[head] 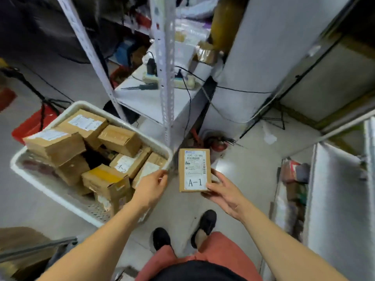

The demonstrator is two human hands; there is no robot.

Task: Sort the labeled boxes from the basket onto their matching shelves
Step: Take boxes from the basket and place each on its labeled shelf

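Note:
A small flat cardboard box marked "A-1" [194,169] is held up over the floor, label facing me. My right hand [222,191] grips its lower right corner, thumb on the label side and fingers behind. My left hand [151,186] hovers at the near right corner of the white basket [50,192], fingers loosely bent and holding nothing. The basket stands on the floor at left, filled with several brown cardboard boxes; one of them carries a handwritten "A-2" label [124,165].
A white metal shelf rack [165,82] stands straight ahead, its low shelf carrying power strips and cables. Grey shelf panels [253,57] rise at right, with another shelf unit [332,199] at the near right. A red crate [32,124] lies behind the basket. My feet [203,226] stand below.

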